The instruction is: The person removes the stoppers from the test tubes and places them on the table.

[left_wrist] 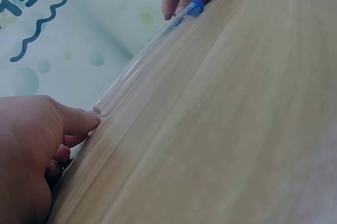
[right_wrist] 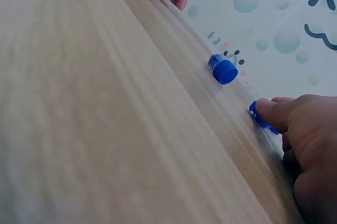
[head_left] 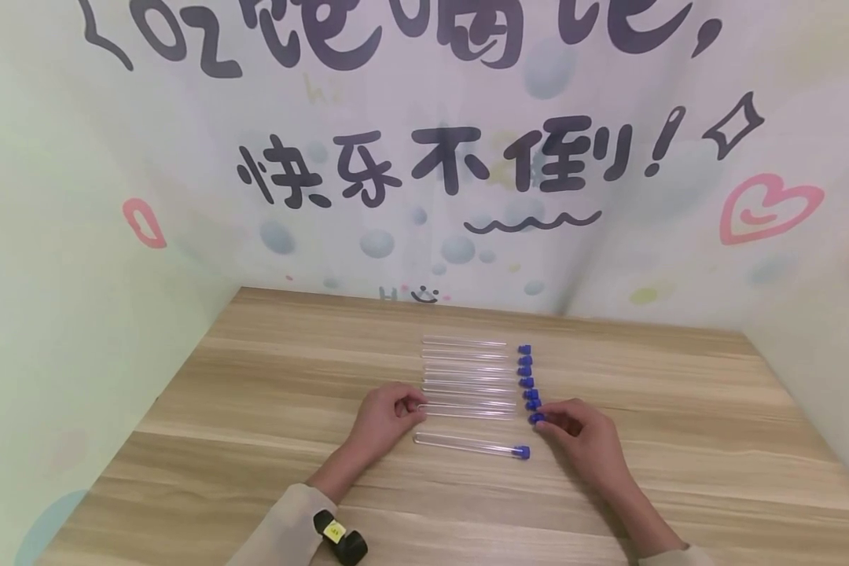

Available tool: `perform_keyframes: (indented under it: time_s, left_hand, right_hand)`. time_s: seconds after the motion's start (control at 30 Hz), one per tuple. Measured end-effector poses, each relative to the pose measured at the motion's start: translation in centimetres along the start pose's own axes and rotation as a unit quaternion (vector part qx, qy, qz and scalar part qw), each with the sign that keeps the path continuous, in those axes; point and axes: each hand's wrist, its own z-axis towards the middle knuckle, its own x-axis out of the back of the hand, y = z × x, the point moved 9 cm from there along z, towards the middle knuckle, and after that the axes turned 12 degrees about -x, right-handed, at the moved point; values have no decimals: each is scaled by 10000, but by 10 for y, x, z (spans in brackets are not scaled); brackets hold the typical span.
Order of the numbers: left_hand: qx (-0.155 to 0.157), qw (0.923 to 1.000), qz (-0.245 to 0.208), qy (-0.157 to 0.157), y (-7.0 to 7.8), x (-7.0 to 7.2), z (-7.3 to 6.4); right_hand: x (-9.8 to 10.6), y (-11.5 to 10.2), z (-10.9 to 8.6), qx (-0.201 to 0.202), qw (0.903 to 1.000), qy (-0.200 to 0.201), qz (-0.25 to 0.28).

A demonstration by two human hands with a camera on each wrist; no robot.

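Note:
Several clear test tubes (head_left: 467,368) lie side by side in a column, rounded ends to the left. My left hand (head_left: 387,413) pinches the rounded end of the nearest uncapped test tube (head_left: 474,415) between thumb and fingers. To the right of the tubes runs a line of loose blue caps (head_left: 526,371). My right hand (head_left: 587,436) holds the nearest blue cap (right_wrist: 256,113) between thumb and forefinger, close to the table. Closer to me, one test tube (head_left: 460,443) with a blue cap (right_wrist: 225,71) in its mouth lies apart from the others.
All of this lies on a wood-grain table (head_left: 269,409). A printed cloth (head_left: 424,259) with dark lettering hangs along its back edge. A black strap device (head_left: 341,538) with a yellow label is on the left sleeve (head_left: 286,527).

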Motion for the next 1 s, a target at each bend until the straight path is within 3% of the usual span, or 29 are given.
perform_keyframes:
  time_s: [0.53,0.83,1.0]
  left_hand:
    - [4,10000,-64,69,0,1,0]
    - [-9,9997,-192,133,-2,0,-1]
    - [-75,9994,-348,14,0,-2,-1]
  right_hand:
    - [3,-7,-2,72,9998,151,-89]
    - [4,-9,-4,141,9997,194,83]
    - [0,-15,-8,361,9986,-9,393]
